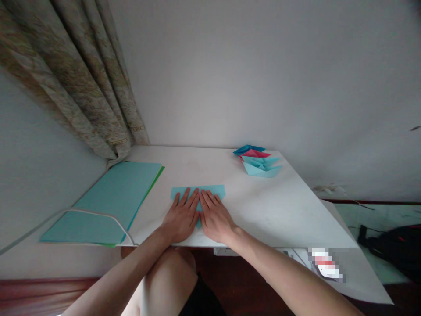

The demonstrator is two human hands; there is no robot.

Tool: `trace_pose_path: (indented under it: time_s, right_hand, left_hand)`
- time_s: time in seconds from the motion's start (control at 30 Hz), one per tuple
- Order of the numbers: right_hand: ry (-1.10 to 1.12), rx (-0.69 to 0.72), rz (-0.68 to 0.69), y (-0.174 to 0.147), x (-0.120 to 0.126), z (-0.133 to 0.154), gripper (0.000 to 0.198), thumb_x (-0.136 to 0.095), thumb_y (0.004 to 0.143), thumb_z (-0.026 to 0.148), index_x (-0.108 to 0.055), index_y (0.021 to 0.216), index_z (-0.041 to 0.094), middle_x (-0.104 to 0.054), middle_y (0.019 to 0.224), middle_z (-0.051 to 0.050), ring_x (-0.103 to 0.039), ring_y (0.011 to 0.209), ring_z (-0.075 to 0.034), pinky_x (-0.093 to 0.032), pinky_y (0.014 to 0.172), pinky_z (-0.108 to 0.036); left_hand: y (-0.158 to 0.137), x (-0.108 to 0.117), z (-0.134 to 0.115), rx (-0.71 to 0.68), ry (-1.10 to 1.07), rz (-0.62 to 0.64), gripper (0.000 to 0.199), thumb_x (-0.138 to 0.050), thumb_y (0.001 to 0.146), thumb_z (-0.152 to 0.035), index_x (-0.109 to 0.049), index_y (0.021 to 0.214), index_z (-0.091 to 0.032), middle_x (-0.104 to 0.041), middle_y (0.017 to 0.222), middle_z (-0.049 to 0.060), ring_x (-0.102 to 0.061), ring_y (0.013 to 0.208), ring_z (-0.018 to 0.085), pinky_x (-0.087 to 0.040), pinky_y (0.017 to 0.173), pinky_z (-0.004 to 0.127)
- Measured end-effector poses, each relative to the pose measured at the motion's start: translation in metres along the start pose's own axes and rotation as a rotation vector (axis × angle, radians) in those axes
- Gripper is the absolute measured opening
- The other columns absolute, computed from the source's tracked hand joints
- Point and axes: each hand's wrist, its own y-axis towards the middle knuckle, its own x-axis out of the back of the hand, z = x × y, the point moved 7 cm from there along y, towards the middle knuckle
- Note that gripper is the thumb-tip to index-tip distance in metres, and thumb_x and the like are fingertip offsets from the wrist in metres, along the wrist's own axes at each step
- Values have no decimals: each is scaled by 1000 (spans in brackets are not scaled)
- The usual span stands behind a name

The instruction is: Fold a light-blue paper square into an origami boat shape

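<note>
A light blue sheet of folded paper (213,189) lies flat on the white table near its front edge. My left hand (183,215) presses on its left part, palm down with the fingers stretched out. On the right part rests my right hand (215,215), also flat, its fingers extended. The two hands meet at the middle of the paper, thumbs close together. Both cover much of the sheet, so its lower outline is mostly hidden; a small blue tip (198,223) shows between the thumbs.
Folded paper boats stand at the back right: light blue (261,169), pink (256,153) and dark blue (248,149). A stack of coloured paper (112,197) lies at the left, crossed by a white cable (95,213). A curtain (82,79) hangs behind it. A black bag (397,250) sits at the right.
</note>
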Motion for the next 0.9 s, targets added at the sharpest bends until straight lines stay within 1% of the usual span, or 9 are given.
trace_pose_path:
  time_s: [0.1, 0.2, 0.27, 0.33, 0.43, 0.53, 0.6, 0.7, 0.9]
  right_hand:
    - [4, -18, 17, 3, 1, -10, 57, -31, 95, 31, -30, 149, 11, -27, 156, -10, -22, 144, -26, -20, 117, -50]
    - [-7, -108, 48, 5, 6, -35, 52, -31, 96, 31, -35, 147, 22, -27, 156, -5, -22, 145, -27, -19, 115, -56]
    - [-21, -177, 55, 5, 9, -51, 53, -34, 96, 34, -36, 147, 22, -24, 157, -6, -19, 145, -28, -18, 115, -57]
    - [-37, -228, 35, 4, 12, -59, 60, -39, 94, 45, -34, 148, 18, -18, 159, -9, -14, 146, -30, -15, 115, -57]
    - [-49, -239, 5, 2, 15, -56, 86, -51, 83, 62, -27, 150, 14, -3, 160, -12, -4, 147, -34, -11, 115, -59]
    - [-36, -202, 7, 0, 15, -45, 106, -59, 72, 72, -21, 152, 15, 6, 160, -14, 4, 146, -36, -8, 114, -61]
    - [-20, -187, 24, -1, 14, -40, 111, -62, 67, 74, -20, 152, 16, 8, 159, -15, 6, 146, -36, -6, 114, -62]
    - [2, -176, 55, -1, 15, -37, 115, -64, 64, 75, -18, 153, 17, 11, 159, -17, 8, 145, -37, -5, 113, -63]
    - [21, -167, 116, 0, 14, -36, 119, -69, 61, 71, -15, 153, 20, 14, 158, -18, 13, 144, -36, 0, 113, -63]
  left_hand:
    - [-3, 2, 3, 0, -1, -13, 60, -24, 98, -41, -17, 153, -18, -17, 160, 6, -7, 147, 30, -15, 116, 53]
    - [-5, 4, 5, -17, -27, 13, 66, -27, 96, -52, -16, 153, -21, -14, 160, 5, -9, 147, 32, -15, 116, 55]
    - [-5, 5, 5, -36, -49, 48, 70, -31, 94, -57, -16, 153, -23, -12, 160, 5, -7, 147, 33, -14, 115, 56]
    - [-5, 4, 6, -40, -63, 84, 73, -35, 92, -58, -15, 153, -24, -10, 160, 4, -5, 147, 33, -12, 115, 57]
    - [-3, 4, 7, -25, -68, 137, 77, -39, 90, -57, -12, 154, -23, -6, 160, 6, -1, 147, 34, -10, 115, 59]
    - [-1, 5, 6, -12, -65, 199, 79, -41, 89, -56, -10, 154, -21, -2, 160, 6, 1, 147, 35, -8, 114, 61]
    - [0, 7, 5, -14, -64, 243, 80, -41, 89, -56, -10, 154, -20, 0, 160, 6, 3, 146, 36, -8, 114, 62]
    - [0, 10, 3, -24, -65, 281, 83, -40, 88, -59, -9, 154, -19, 0, 160, 8, 2, 146, 38, -8, 112, 63]
    - [1, 11, 3, -32, -81, 285, 87, -42, 86, -61, -7, 154, -18, 2, 160, 9, 4, 146, 39, -6, 112, 65]
